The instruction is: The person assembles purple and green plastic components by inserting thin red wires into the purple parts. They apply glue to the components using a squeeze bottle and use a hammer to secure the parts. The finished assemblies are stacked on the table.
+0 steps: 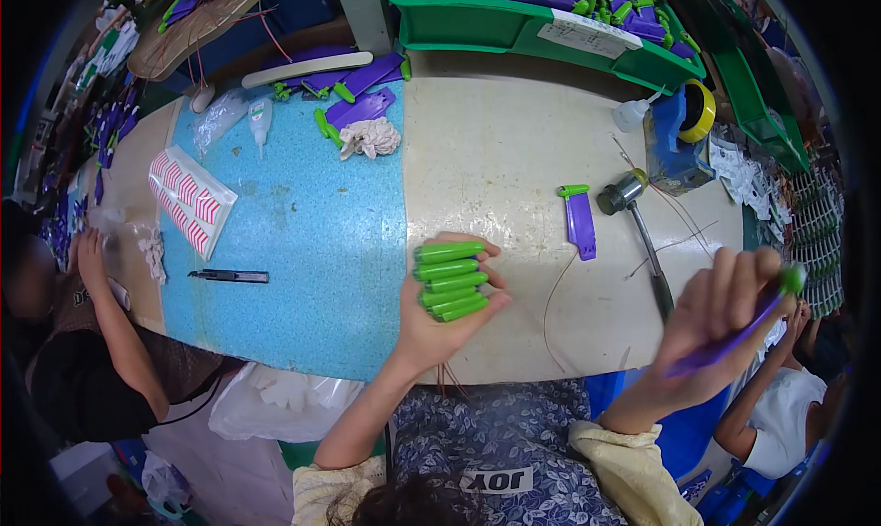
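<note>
My left hand (pixel 427 339) is closed around a stacked bundle of green cylindrical pieces (pixel 450 280) over the table's front part. Whatever is attached to these green ends is hidden by the palm; thin wires show below the wrist. Raised at the right, my right hand (pixel 702 319) is closed on a purple blade with a green end (pixel 734 344), smeared by motion. Between the hands and farther off, another purple blade with a green end (pixel 580 223) lies on the beige tabletop, a thin wire trailing from it.
A hammer (pixel 642 237) lies at the right, near yellow tape (pixel 699 111) and a white squeeze bottle (pixel 631 115). A green bin (pixel 468 28) of purple and green pieces stands at the back. On the blue mat (pixel 303 223) lies a cutter knife (pixel 229 275). Co-workers sit on both sides.
</note>
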{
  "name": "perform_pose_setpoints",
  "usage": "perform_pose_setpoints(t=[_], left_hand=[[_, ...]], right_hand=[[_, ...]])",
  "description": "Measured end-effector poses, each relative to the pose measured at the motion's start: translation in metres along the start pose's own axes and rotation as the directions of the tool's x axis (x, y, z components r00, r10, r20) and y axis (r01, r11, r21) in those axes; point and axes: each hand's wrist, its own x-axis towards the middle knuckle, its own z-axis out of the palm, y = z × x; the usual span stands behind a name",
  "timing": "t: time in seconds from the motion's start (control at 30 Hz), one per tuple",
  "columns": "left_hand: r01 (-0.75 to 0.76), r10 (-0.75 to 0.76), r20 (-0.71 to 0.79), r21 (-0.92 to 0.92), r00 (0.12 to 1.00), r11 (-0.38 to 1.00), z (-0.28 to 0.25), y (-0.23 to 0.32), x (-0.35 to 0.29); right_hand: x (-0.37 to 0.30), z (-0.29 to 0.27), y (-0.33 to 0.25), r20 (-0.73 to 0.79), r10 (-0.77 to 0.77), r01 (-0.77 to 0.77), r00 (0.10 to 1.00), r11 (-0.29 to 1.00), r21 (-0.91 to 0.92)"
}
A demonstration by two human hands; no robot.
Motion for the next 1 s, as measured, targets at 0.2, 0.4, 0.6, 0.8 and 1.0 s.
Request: perform_pose_setpoints(t=[0.2,0.4,0.6,0.8,1.0], left_hand=[[-0.090,0.149,-0.205,0.274,0.967,0.958,-0.018,0.026,0.003],[-0.139,0.268,-0.371,0.339,0.889,0.931,-0.078,0.186,0.100],[-0.023,0.495,-0.477,0.703,0.727,0.711,-0.227,0.254,0.290],[0.433,0.704,-0.406,0.888,0.583,0.153,-0.192,0.224,0.339],[0.100,0.862,0.082,0.983,0.500,-0.151,-0.210,0.276,0.326]], right_hand=[[-0.018,-0.048,0.093,-0.066,0.534,-0.351,0.843,0.452,-0.820],[-0.015,-0.047,0.098,0.269,0.103,0.249,0.958,0.175,-0.953],[-0.014,-0.050,0.067,0.149,0.044,0.126,0.988,0.335,-0.934],[-0.018,-0.111,0.015,-0.078,-0.057,-0.067,0.995,0.169,-0.983],[-0.021,-0.138,0.016,-0.080,-0.011,-0.079,0.997,0.094,-0.992]])
